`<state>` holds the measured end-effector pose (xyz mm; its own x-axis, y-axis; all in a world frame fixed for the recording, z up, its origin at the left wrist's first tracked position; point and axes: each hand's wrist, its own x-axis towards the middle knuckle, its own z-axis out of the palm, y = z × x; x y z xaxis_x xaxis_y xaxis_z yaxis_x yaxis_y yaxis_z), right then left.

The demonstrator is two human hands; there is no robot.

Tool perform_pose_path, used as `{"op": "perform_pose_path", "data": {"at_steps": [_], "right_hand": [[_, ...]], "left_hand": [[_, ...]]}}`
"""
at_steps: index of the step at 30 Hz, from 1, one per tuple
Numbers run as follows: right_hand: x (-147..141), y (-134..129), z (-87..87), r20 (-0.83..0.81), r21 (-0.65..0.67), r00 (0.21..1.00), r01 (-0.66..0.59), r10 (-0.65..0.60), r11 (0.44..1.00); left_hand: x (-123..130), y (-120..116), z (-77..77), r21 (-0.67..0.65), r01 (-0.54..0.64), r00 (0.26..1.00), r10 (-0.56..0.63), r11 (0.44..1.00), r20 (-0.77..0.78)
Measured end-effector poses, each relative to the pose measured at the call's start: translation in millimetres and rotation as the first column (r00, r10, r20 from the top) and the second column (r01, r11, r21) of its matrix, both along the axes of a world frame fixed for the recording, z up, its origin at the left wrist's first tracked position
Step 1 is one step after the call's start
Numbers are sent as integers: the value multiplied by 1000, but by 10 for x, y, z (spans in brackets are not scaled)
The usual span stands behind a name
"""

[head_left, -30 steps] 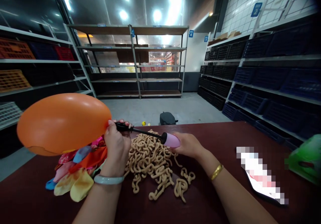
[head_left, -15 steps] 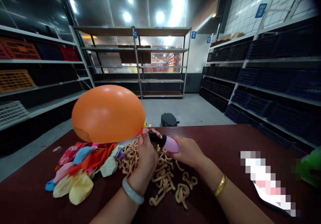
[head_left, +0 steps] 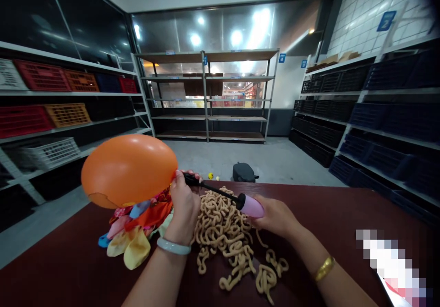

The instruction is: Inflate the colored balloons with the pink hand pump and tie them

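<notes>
A big inflated orange balloon (head_left: 130,169) floats at the left over the table, its neck pinched in my left hand (head_left: 182,199). The same fingers wrap around the black nozzle end of a hand balloon pump, whose pink body (head_left: 253,206) is gripped in my right hand (head_left: 277,213). A thin black rod shows between the nozzle end and the pink body, so the pump is drawn out. Beneath my left hand and the balloon lie several limp, multicoloured balloons (head_left: 137,247). Tan, curled, string-like pieces (head_left: 223,224) form a heap between my forearms.
The dark red table (head_left: 316,206) spreads out before me. A pixelated white item (head_left: 392,261) lies at its right. Beyond it, a dark grey bag (head_left: 243,172) rests on the floor. Shelves with crates (head_left: 67,114) line both sides, and a metal rack (head_left: 206,96) stands at the back.
My hands have moved apart, drawing the pump out so its rod shows. The balloon and my left hand have shifted left in view, uncovering more of the tan heap. The camera view has shifted too.
</notes>
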<state>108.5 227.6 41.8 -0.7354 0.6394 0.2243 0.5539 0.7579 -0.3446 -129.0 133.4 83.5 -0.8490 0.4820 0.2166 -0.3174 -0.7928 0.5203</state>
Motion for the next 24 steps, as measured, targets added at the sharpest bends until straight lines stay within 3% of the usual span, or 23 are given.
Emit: {"op": "perform_pose_path", "data": {"at_steps": [3,7,19,24], "right_hand": [[34,40,-5,6,9,1000,-8,8,1000],[67,58,0,16,47,1000,0,-1,999],[-1,-134,101,-19,109,1000,17,-15,994],[-63,-205,124,-2,88,1000,12,-12,996]], "left_hand": [[-67,-15,-15,13,-21,1000,21,1000,12],[51,56,-60,26,-11,1000,11,1000,14],[1002,165,-256,-65,170,985,-171,983,1],[892,142,-183,-81,145,988,-149,986,-43]]}}
